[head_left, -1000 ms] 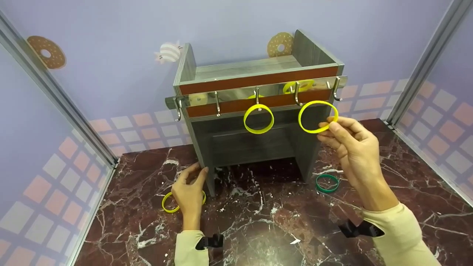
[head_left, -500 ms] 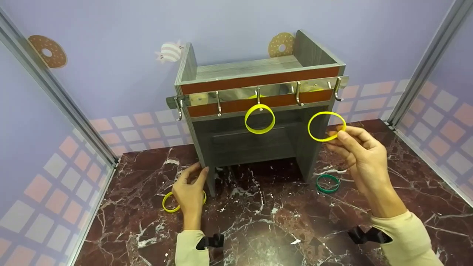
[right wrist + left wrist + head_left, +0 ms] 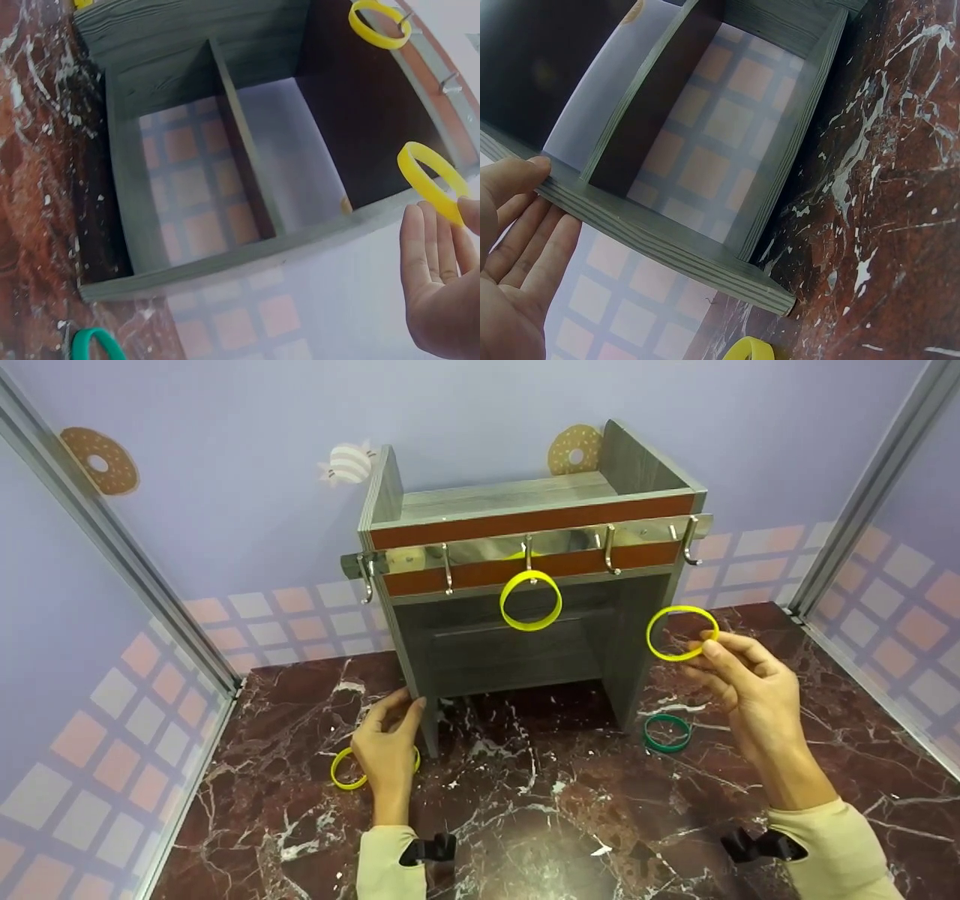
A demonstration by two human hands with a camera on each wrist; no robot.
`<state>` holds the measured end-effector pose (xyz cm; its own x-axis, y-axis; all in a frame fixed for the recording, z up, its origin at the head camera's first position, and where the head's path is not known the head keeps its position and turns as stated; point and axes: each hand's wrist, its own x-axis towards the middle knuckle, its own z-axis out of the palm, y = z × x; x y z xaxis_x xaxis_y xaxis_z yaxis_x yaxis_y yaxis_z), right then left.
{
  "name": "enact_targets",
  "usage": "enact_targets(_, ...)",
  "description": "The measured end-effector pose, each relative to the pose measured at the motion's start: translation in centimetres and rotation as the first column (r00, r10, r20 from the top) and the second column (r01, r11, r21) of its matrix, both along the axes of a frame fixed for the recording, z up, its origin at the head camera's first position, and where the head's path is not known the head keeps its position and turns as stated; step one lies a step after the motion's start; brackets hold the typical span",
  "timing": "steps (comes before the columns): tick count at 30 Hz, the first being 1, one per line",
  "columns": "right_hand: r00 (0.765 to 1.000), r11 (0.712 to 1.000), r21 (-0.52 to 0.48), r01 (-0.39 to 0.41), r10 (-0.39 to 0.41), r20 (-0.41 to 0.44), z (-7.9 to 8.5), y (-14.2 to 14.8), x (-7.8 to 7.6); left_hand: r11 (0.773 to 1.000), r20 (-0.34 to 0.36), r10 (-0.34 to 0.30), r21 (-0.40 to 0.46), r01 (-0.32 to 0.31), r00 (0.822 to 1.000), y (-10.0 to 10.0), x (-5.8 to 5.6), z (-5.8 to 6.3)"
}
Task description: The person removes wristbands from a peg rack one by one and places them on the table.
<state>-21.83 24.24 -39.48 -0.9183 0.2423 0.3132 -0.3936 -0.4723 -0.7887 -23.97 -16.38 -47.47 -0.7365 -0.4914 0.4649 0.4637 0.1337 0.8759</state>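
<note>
My right hand [image 3: 765, 697] pinches a yellow silicone wristband [image 3: 429, 185] between thumb and fingers, off the right front of a small grey wooden shelf [image 3: 517, 660]. At the shelf's left side panel, my left hand [image 3: 386, 750] grips the edge, with the thumb on one face and fingers behind it in the left wrist view. A second yellow wristband [image 3: 531, 625] hangs from the middle hook of the metal hook rail [image 3: 487, 548]. Another yellow wristband [image 3: 349, 786] lies on the table, partly hidden by my left hand. A green wristband [image 3: 667, 748] lies by the shelf's right foot.
The shelf stands on a dark red marbled table [image 3: 540, 825] against a lilac back wall [image 3: 465, 405]. Bare hooks [image 3: 611, 556] stick out on both sides of the hanging band. Side walls with metal posts [image 3: 855, 495] close in the left and right.
My right hand has moved right and down, carrying the yellow wristband away from the hook rail. My left hand stays at the shelf's side, and the hanging band stays on its hook.
</note>
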Motion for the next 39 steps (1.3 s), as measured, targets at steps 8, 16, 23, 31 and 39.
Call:
enact_targets(8,0.999,1.000,-0.015,0.003,-0.002,0.047,-1.4,1.6,0.0,1.000,0.001,0.013,-0.025,-0.013,1.000,0.0,0.0,0.0)
enact_targets(16,0.996,0.998,-0.060,-0.004,0.009,0.084,-2.7,3.2,-0.3,0.999,0.003,0.032,-0.033,-0.032,0.999,0.1,0.0,0.0)
enact_targets(23,0.992,0.999,-0.037,0.027,-0.023,0.125,-4.0,4.6,-0.9,0.999,0.010,0.030,-0.031,-0.030,0.999,0.0,0.0,0.0)
enact_targets(31,0.985,0.999,-0.026,0.031,-0.026,0.171,-5.4,6.2,-1.4,1.000,0.016,0.020,-0.021,-0.019,1.000,0.0,-0.1,0.0)
enact_targets(39,0.974,0.999,0.012,0.043,-0.045,0.220,-6.8,7.5,-1.8,1.000,0.019,0.017,-0.022,-0.017,1.000,0.1,0.2,0.1)
